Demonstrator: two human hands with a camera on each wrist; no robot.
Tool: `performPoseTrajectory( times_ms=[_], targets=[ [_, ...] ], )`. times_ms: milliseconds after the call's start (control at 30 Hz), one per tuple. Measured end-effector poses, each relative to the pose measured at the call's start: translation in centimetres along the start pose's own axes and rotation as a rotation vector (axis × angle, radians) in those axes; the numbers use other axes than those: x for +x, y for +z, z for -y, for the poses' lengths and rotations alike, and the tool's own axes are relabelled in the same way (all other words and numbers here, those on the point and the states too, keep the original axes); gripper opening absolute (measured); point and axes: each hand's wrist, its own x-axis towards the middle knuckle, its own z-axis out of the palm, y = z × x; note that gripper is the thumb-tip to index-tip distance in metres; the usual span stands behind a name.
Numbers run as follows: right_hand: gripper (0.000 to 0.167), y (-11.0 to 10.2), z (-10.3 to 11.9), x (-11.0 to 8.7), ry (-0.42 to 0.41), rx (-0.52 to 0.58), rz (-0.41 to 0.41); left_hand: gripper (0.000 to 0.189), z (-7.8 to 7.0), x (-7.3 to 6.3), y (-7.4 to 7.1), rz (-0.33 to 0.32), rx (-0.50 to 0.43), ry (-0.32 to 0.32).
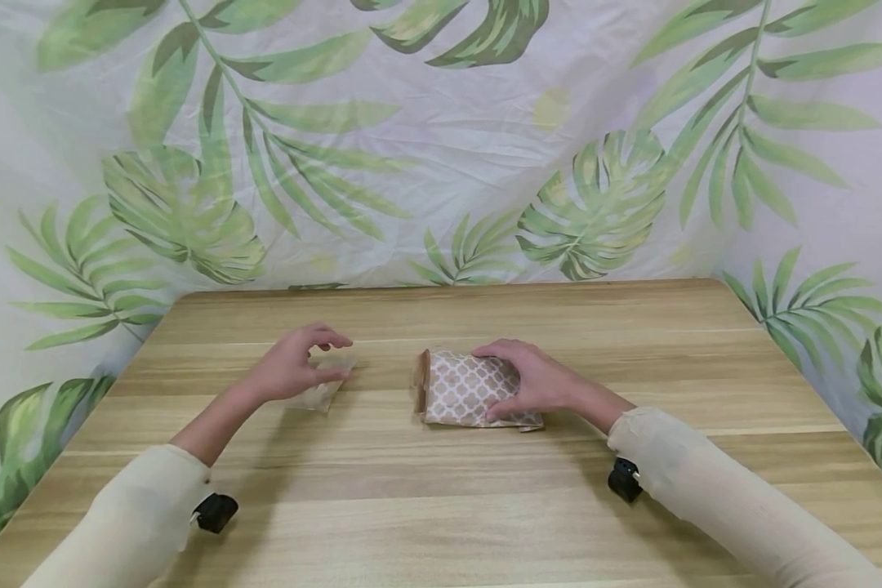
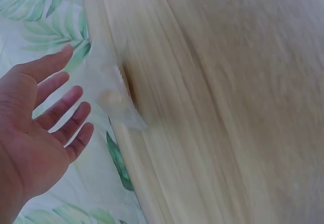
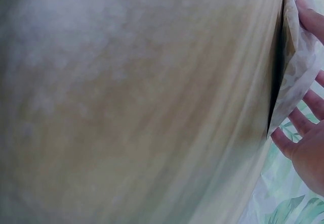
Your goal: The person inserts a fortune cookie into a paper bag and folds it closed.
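My right hand (image 1: 536, 376) grips a packet (image 1: 463, 388) with a tan and white lattice pattern, thumb along its near side and fingers over its far side. The packet lies at the table's middle, its brown end (image 1: 422, 382) facing left. In the right wrist view, the fingers (image 3: 304, 120) hold the packet's (image 3: 298, 77) edge. My left hand (image 1: 294, 363) is to the left, fingers loosely bent and spread. Beside it is a small clear plastic packet (image 1: 319, 396). In the left wrist view, this clear packet (image 2: 114, 95) appears apart from the fingertips; its contents are blurred.
A light wooden table (image 1: 441, 506) spreads under both hands. Behind it hangs a white cloth (image 1: 470, 163) printed with green leaves. Small black devices (image 1: 216, 513) hang below the cream sleeves (image 1: 720, 482).
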Motion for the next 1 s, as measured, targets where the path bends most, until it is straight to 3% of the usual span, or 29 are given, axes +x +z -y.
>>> performPoseTrajectory(
  times_ms=[200, 467, 767, 1000],
  targets=[
    [0.091, 0.0, 0.0, 0.0, -0.008, 0.0, -0.004, 0.042, 0.6, -0.6, -0.8, 0.044, 0.021, -0.025],
    [0.092, 0.0, -0.1, 0.0, -0.005, -0.008, -0.007, 0.044, 0.9, -0.5, -1.0, 0.088, -0.048, -0.134],
    [0.091, 0.0, -0.1, 0.0, 0.006, -0.006, -0.001, 0.039, 1.1, -0.3, -0.5, 0.064, -0.049, -0.149],
    [0.091, 0.0, 0.0, 0.0, 0.007, -0.001, 0.002, 0.036, 0.4, 0.0, 0.0, 0.045, -0.056, -0.145]
  ],
)
